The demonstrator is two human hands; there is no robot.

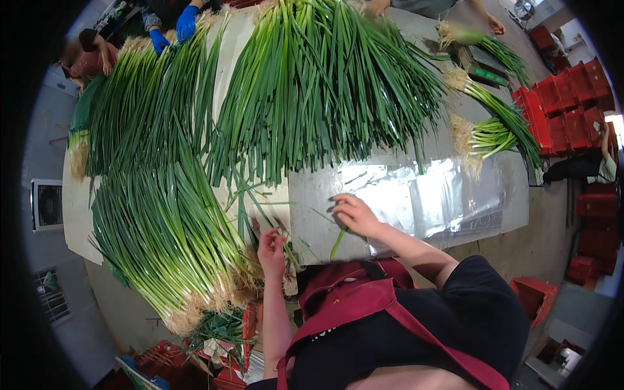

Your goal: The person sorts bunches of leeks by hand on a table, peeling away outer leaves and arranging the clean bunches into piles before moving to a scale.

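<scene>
My right hand hovers or rests over the grey part of the worktable, fingers apart, beside a loose green leaf and left of clear plastic bags. My left hand is raised near the table's front edge, its fingers curled; whether it holds a thin leaf scrap cannot be told. To its left lies a pile of long green onions, the roots toward the front edge. Beyond my hands spreads a large heap of green onions, leaf ends toward me.
Across the table, blue-gloved hands of another person touch more onions. Rooted bunches lie at the right, near a scale with a green display. Red crates stand beyond. A crate of leaf waste sits below the front edge.
</scene>
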